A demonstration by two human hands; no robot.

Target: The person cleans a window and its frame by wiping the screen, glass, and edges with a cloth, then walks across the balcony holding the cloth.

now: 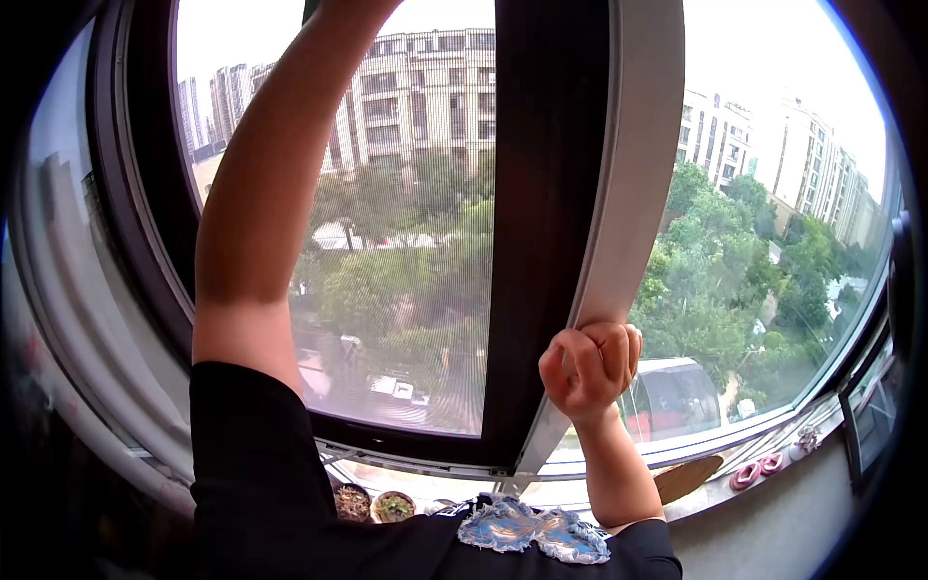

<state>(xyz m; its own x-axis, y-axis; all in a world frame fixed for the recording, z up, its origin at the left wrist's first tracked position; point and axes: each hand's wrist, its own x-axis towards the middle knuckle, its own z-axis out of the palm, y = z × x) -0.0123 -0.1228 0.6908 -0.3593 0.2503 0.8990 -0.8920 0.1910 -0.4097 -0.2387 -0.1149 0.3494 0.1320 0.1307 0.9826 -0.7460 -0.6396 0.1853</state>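
Note:
My left arm reaches up across a window screen point(406, 290) set in a dark frame point(546, 193); its hand is beyond the top edge of the view. My right hand point(592, 372) is closed into a fist, fingers curled, against the lower part of a light grey window post point(633, 174). Whether anything lies inside that fist is hidden. The post stands between the dark screen frame and a clear glass pane point(764, 290) on the right.
Two potted plants, one dry point(352, 503) and one green point(394, 507), stand by the lower frame. A flat brown piece point(688, 477) and small pink objects point(757, 472) lie along the right sill. Beyond the glass are trees and buildings. A pale curtain-like surface point(68, 290) lines the left.

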